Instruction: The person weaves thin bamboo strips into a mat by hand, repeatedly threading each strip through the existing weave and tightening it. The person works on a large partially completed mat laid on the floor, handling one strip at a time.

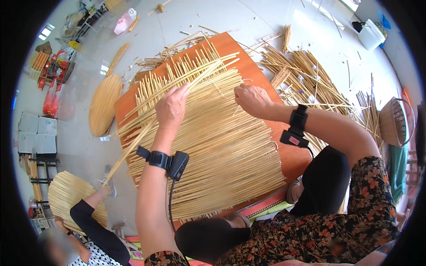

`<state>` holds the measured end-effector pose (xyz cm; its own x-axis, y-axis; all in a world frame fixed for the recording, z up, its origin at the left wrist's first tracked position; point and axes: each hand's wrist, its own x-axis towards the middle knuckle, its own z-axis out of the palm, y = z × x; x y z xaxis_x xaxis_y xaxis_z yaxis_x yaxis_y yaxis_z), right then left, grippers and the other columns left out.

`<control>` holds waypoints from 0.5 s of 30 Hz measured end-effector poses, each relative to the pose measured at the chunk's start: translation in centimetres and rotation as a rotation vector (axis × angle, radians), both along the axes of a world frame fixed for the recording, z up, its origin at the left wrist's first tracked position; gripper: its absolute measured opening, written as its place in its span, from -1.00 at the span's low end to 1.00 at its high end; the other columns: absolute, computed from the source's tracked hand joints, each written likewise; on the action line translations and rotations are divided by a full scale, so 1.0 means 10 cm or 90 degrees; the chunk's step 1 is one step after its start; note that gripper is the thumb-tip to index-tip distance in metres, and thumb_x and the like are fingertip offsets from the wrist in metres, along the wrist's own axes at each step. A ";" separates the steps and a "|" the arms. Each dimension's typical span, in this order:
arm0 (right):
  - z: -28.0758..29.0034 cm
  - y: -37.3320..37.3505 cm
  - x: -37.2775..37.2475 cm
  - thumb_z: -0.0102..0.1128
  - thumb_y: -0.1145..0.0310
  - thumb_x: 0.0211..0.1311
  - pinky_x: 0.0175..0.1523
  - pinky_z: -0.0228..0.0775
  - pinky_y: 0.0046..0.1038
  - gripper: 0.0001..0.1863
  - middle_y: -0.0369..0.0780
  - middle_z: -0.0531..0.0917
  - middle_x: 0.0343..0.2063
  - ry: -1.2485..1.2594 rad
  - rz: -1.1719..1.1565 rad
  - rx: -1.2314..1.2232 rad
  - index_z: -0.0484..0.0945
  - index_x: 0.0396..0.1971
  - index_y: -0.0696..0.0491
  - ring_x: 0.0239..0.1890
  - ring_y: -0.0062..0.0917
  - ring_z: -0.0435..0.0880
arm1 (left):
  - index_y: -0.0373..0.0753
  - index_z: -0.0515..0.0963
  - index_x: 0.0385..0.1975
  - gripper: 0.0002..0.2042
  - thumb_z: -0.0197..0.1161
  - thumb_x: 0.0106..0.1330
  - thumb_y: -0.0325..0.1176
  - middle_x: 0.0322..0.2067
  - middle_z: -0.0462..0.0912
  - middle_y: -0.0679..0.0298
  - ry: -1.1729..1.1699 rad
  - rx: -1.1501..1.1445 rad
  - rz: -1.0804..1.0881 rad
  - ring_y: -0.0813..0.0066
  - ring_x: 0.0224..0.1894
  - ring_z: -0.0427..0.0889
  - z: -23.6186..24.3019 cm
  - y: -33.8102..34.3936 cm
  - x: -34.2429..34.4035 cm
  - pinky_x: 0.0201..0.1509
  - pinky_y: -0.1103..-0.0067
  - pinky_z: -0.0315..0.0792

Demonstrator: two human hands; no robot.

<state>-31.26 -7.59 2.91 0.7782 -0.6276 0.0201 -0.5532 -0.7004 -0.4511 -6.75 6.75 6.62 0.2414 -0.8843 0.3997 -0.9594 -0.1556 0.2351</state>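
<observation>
A wide mat of pale straw stalks [222, 164], laid side by side, covers most of the orange-brown board [288, 133] in front of me. My left hand [171, 106] is closed around a few loose stalks [204, 73] that lie slanting across the mat's far part. Near the mat's far right edge, my right hand [254, 99] is closed in a pinch. A thin white string [216, 87] runs over the stalks toward it, so it appears to grip that string; its fingertips are partly hidden. More stalk ends stick up beyond my left hand.
Heaps of loose stalks [315, 84] lie on the floor to the right, near a wicker basket [392, 122]. An oval straw piece [104, 104] rests on the floor at left. At lower left another person [95, 217] sits beside a round straw mat [71, 190], one arm reaching toward the board.
</observation>
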 end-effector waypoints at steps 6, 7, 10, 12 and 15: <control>0.09 -0.16 0.09 0.08 0.33 0.42 -0.05 0.50 -0.09 -0.84 -0.08 0.64 -0.25 -0.138 0.156 -0.039 0.52 -0.32 0.10 -0.19 -0.08 0.66 | 0.03 0.73 0.06 -0.74 0.27 0.45 -0.18 -0.16 0.76 0.23 0.144 -0.022 0.000 0.14 -0.21 0.74 -0.32 -0.35 0.31 -0.15 0.34 0.60; 0.07 -0.25 0.17 0.09 0.32 0.42 -0.05 0.50 -0.09 -0.84 -0.07 0.64 -0.27 -0.129 0.139 -0.015 0.51 -0.32 0.11 -0.19 -0.07 0.66 | 0.03 0.73 0.06 -0.74 0.27 0.45 -0.18 -0.15 0.77 0.22 0.168 -0.011 0.016 0.14 -0.19 0.75 -0.37 -0.40 0.34 -0.14 0.34 0.60; -0.02 -0.52 0.49 0.07 0.31 0.43 -0.05 0.47 -0.06 -0.81 -0.03 0.67 -0.34 -0.146 0.116 0.016 0.51 -0.29 0.14 -0.18 -0.04 0.66 | 0.04 0.73 0.07 -0.73 0.28 0.44 -0.16 -0.14 0.78 0.21 0.217 0.008 0.053 0.14 -0.18 0.75 -0.39 -0.50 0.48 -0.14 0.34 0.60; -0.04 -0.65 0.73 0.07 0.29 0.43 -0.05 0.47 -0.05 -0.80 -0.02 0.68 -0.32 -0.109 0.111 0.052 0.52 -0.27 0.14 -0.18 -0.03 0.67 | 0.05 0.73 0.07 -0.73 0.28 0.44 -0.16 -0.15 0.78 0.21 0.220 0.010 0.060 0.15 -0.18 0.76 -0.42 -0.50 0.56 -0.14 0.35 0.60; -0.09 -0.75 1.04 0.04 0.26 0.45 -0.03 0.47 -0.04 -0.77 -0.01 0.70 -0.31 -0.011 0.108 0.092 0.55 -0.20 0.13 -0.17 -0.05 0.69 | 0.06 0.74 0.05 -0.74 0.30 0.43 -0.15 -0.15 0.79 0.21 0.208 0.006 0.054 0.17 -0.19 0.76 -0.46 -0.51 0.62 -0.15 0.36 0.61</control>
<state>-20.90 -15.10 2.02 0.8730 -0.4855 -0.0463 -0.4246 -0.7099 -0.5619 -0.54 1.66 2.00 0.4288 -0.8587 0.2806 -0.8169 -0.2360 0.5262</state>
